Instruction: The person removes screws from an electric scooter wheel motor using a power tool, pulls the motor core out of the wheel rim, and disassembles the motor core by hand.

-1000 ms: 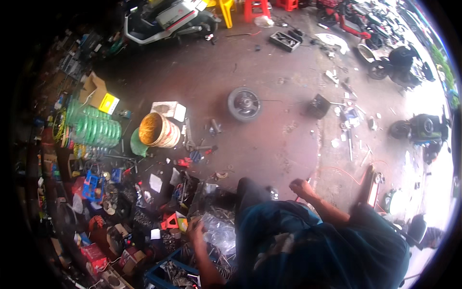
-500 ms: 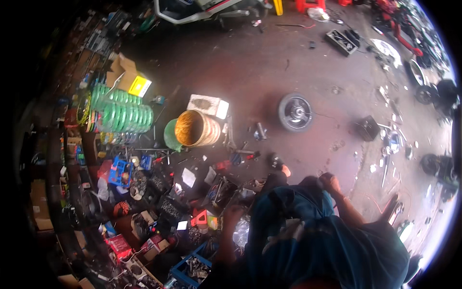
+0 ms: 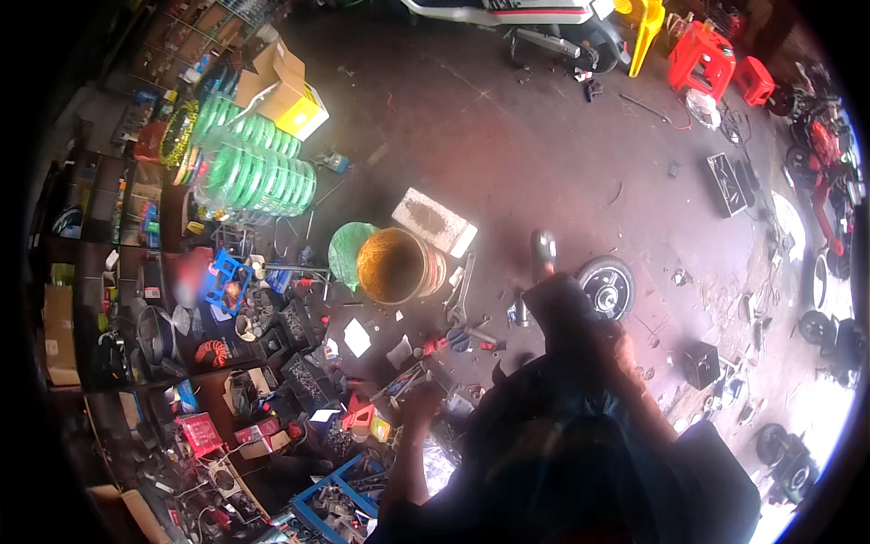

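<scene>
My left hand (image 3: 424, 401) hangs low on the left, above a litter of tools and boxes on the floor. It is dark and blurred, so its fingers cannot be made out. Beside my raised leg (image 3: 569, 313), my right hand (image 3: 623, 352) hangs with its fingers mostly hidden. I see nothing plainly held in either hand. Just beyond the right hand, a small black-tyred wheel (image 3: 605, 288) lies flat on the floor, partly covered by my leg. My foot (image 3: 543, 249) is out in front, left of the wheel.
A rust-coloured bucket (image 3: 433, 272) stands by a white foam block (image 3: 435, 220) and several wrenches (image 3: 462, 295). Green-wrapped rings (image 3: 258, 181) and an open carton (image 3: 276, 82) are at left. Red stools (image 3: 700, 59) and a motorcycle (image 3: 544, 16) are at the far side. A black box (image 3: 701, 364) sits right.
My leg has swung forward, and its foot now shows beside the wheel. The view has shifted, bringing the bucket and wheel closer to me and the far stools further into view.
</scene>
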Available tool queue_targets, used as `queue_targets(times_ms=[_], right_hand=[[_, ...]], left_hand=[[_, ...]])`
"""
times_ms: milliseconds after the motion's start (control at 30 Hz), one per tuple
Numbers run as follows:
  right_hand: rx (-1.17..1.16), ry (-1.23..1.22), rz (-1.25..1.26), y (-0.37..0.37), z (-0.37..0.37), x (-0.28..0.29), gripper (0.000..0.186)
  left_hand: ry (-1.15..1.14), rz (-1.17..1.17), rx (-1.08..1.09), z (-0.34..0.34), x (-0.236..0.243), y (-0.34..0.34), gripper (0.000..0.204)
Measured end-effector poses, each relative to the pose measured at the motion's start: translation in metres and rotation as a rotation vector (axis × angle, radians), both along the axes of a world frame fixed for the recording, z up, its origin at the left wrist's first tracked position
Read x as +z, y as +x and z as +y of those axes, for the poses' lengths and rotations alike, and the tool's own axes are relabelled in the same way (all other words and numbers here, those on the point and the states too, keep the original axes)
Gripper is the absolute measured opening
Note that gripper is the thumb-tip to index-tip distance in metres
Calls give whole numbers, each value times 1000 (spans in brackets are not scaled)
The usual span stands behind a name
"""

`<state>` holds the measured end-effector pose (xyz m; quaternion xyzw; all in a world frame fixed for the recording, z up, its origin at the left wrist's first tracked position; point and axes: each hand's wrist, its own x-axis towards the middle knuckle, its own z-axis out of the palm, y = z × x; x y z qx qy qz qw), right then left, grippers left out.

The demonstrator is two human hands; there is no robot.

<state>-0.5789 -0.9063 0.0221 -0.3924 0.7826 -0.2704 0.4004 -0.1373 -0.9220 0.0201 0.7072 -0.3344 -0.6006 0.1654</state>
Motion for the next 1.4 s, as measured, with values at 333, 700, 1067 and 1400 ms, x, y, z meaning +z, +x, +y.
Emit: queue_targets(times_ms=[333, 700, 1067, 1400], right_hand=[[210, -114, 144, -172, -265, -57, 17], [648, -126, -2, -65, -654, -6, 23], [1524, 39, -41, 215, -786, -47, 26], [1823, 412, 89, 474, -860, -325, 73]], left_hand=[[-445, -840, -895, -221, -49, -88, 10], [-308, -717, -166, -241, -94, -169, 17], [173, -532, 865, -435, -44, -202, 31], [244, -693, 1420, -609, -42, -240, 22]])
